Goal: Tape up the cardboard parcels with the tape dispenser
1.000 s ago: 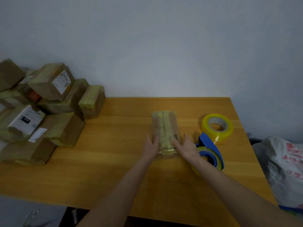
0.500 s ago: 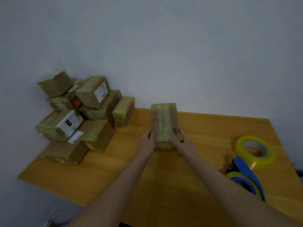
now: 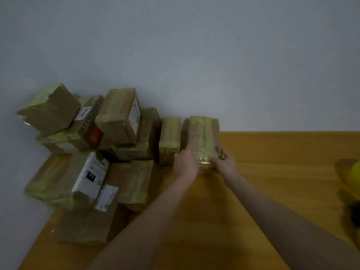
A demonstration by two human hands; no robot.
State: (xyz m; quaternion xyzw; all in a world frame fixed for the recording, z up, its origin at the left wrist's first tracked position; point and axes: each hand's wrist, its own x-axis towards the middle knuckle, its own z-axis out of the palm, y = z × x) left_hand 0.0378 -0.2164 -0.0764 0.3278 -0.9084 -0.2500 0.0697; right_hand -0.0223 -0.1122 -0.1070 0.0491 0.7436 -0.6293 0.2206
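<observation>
tape dispenser [image 3: 355, 213]: dark blur, right edge

A brown parcel [image 3: 204, 137], wrapped in yellowish tape, points away lengthwise, gripped at its near end by the left hand [image 3: 185, 164] and right hand [image 3: 226, 164]. It seems to rest on the worktop [image 3: 272, 172], just right of the pile [image 3: 87, 152] of taped parcels.

both arms reach forward. the left hand [image 3: 185, 165] and right hand [image 3: 227, 165] clasp the taped parcel [image 3: 204, 133] between them, fingers curled.
</observation>
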